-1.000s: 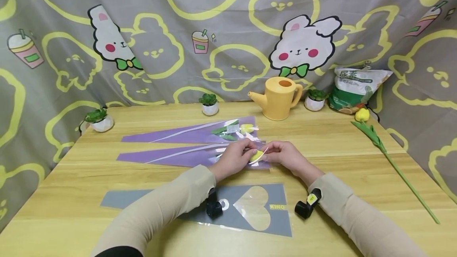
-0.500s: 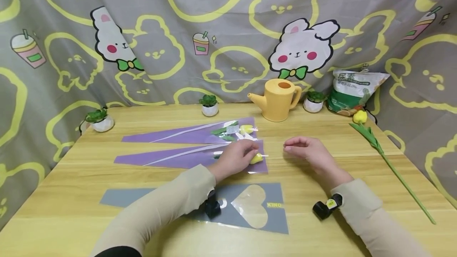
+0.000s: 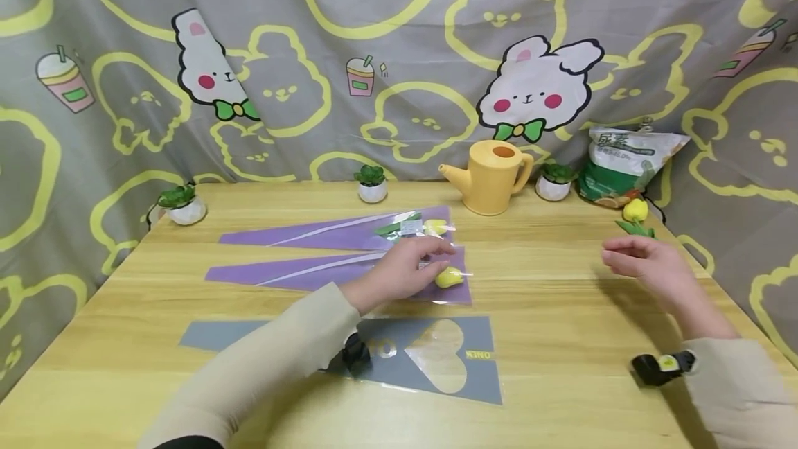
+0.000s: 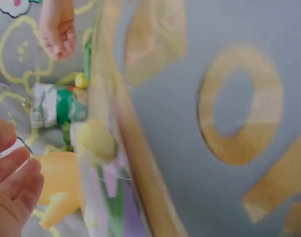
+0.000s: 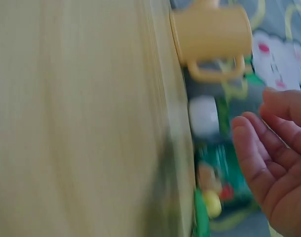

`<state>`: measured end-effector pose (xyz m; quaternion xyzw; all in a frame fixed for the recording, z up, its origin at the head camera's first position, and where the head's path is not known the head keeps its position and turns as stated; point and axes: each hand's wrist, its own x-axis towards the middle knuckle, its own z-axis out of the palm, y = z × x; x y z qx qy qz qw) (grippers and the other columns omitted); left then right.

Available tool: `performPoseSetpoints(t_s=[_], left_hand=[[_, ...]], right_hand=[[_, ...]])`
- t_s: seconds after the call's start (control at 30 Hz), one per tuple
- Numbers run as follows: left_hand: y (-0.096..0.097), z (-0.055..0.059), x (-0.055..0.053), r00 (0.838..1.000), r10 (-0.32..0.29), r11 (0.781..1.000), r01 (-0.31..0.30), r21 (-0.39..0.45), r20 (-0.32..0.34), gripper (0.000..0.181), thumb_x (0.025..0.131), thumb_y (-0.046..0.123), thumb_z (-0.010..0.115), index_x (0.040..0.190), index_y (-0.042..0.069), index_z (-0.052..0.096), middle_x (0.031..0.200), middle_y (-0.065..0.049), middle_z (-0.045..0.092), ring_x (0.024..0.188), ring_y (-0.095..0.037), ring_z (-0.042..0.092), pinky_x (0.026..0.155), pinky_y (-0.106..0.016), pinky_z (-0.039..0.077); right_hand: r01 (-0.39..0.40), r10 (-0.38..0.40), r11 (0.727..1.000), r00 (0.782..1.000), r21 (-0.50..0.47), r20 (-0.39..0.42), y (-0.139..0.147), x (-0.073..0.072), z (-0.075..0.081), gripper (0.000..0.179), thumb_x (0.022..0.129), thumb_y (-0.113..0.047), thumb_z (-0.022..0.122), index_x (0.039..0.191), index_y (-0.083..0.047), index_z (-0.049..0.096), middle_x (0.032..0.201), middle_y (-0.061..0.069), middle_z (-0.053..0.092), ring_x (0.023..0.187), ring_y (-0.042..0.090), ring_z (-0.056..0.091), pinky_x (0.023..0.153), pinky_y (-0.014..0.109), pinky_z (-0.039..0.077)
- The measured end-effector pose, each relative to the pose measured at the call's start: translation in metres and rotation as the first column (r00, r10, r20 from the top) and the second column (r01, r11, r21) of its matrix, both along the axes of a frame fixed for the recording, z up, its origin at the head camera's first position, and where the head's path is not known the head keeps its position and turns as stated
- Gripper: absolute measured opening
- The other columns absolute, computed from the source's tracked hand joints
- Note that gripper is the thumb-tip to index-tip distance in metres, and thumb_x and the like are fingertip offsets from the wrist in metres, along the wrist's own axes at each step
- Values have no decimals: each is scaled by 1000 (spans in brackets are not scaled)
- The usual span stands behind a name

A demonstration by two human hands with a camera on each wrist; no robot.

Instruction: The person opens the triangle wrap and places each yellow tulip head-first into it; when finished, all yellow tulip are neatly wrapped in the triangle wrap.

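Observation:
My left hand (image 3: 402, 270) is over the near purple flower sleeve (image 3: 280, 272), fingers loosely bent and holding nothing; its fingertips are right by a yellow tulip (image 3: 449, 278) inside that clear-fronted sleeve. In the left wrist view the fingers (image 4: 21, 173) are apart from the wrapped tulip. At the right, my right hand (image 3: 654, 269) holds nothing, its fingers relaxed. A loose yellow tulip (image 3: 635, 210) lies just beyond it, most of its stem hidden by this hand and forearm. Farther back is a second purple sleeve (image 3: 312, 231) with another tulip (image 3: 436, 227) in it.
A grey sleeve (image 3: 480, 386) with a heart-shaped window lies in front, partly under my left forearm. Along the back stand a yellow watering can (image 3: 489, 179), several small potted succulents (image 3: 372, 190) and a green-and-white bag (image 3: 623, 165). A patterned curtain (image 3: 424, 40) hangs behind.
My right hand has left the near sleeve's open end and moved right to the loose tulip. The left hand has drawn back slightly from the wrapped tulip, which now shows more.

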<state>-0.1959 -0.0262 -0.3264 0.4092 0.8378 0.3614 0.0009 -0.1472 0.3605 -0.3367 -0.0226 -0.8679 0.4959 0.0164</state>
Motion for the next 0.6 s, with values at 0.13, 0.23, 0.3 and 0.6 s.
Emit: performPoseSetpoints(t_s=[0.13,0.23,0.3,0.6], left_hand=[[-4,4,14,991,-69,996,62,62,113,25,90,7,56,114,2,62,113,-13,64,102,-23,62,82,-20,48],[-5,3,26,980,-93,995,83,62,175,25,90,7,57,113,2,62,112,-12,65,101,-22,62,81,-19,48],[-5,1,32,971,-125,992,114,61,204,24,90,7,57,113,1,62,111,-13,65,101,-21,62,82,-19,47],[-3,-11,51,921,-220,963,257,-77,322,24,89,7,59,113,4,62,112,-8,65,101,-12,61,81,-14,46]], right_hand=[[31,-39,981,999,190,38,42,10,-3,20,90,-31,60,106,-19,61,83,-31,55,73,-9,57,62,15,45],[48,-77,949,994,312,82,67,15,-9,45,90,-39,57,117,-3,54,86,-25,56,72,-11,52,60,20,45],[19,-63,931,992,364,109,79,19,-13,52,91,-38,56,122,3,48,92,-10,62,71,-12,48,59,23,46],[-110,4,891,972,440,235,98,35,-18,69,89,-30,62,126,20,30,101,27,52,70,-10,41,58,26,45]])
